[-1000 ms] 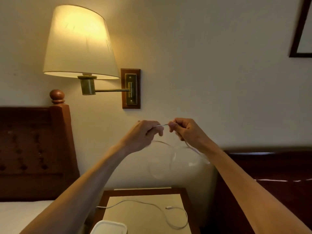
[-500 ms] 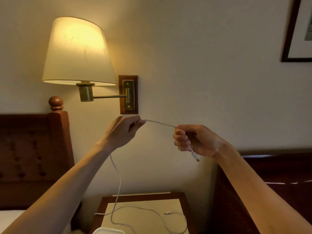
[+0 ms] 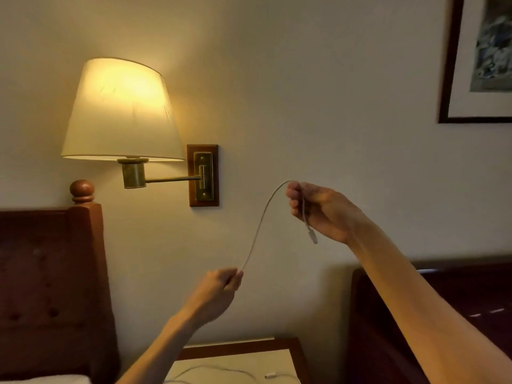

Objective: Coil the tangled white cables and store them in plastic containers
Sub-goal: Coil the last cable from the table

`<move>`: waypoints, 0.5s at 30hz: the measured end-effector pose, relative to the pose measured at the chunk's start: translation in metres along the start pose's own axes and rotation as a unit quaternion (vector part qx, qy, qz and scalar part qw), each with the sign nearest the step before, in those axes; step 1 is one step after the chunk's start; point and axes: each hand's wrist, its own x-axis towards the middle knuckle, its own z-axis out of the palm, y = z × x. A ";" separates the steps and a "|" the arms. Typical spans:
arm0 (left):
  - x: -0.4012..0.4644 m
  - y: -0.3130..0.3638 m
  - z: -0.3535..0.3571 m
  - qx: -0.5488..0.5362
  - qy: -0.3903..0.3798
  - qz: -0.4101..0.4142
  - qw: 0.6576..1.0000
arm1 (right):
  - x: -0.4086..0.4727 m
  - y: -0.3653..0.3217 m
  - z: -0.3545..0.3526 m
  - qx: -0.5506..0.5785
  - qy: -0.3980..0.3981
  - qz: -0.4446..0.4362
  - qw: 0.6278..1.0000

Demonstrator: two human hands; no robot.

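Two hands: left hand point(image 3: 214, 291) lower centre, right hand point(image 3: 318, 210) right of centre. Two white cables: one cable point(image 3: 263, 220) strung between them, another cable point(image 3: 221, 370) on the one nightstand point(image 3: 300, 356), bottom centre. One wall lamp point(image 3: 122, 112) upper left, one framed picture point(image 3: 482, 59) upper right, two headboards point(image 3: 50, 273).

A small tabletop point(image 3: 297, 353) with a dark wood rim and a pale top sits low between two beds. A thin white cable point(image 3: 221, 370) lies loose on it, its plug end point(image 3: 270, 375) near the right side.
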 end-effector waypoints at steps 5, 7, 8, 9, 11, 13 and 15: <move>0.015 0.088 -0.040 0.085 -0.237 0.059 0.966 | 0.004 0.035 0.021 -0.173 0.021 -0.017 0.984; 0.021 0.107 -0.060 0.043 -0.219 0.101 0.969 | 0.000 0.044 0.032 -0.186 0.004 -0.007 0.983; 0.025 0.112 -0.068 0.022 -0.209 0.114 0.971 | -0.003 0.047 0.037 -0.188 -0.004 -0.004 0.982; 0.028 0.115 -0.076 0.010 -0.193 0.128 0.973 | -0.006 0.049 0.042 -0.188 -0.011 -0.005 0.982; 0.034 0.118 -0.086 0.007 -0.113 0.165 0.980 | -0.012 0.054 0.051 -0.163 -0.028 -0.010 0.986; 0.042 0.111 -0.095 0.020 0.017 0.198 0.980 | -0.018 0.063 0.056 -0.098 -0.050 -0.004 0.994; 0.049 0.097 -0.103 0.033 0.114 0.200 0.972 | -0.026 0.071 0.057 -0.023 -0.078 0.012 0.997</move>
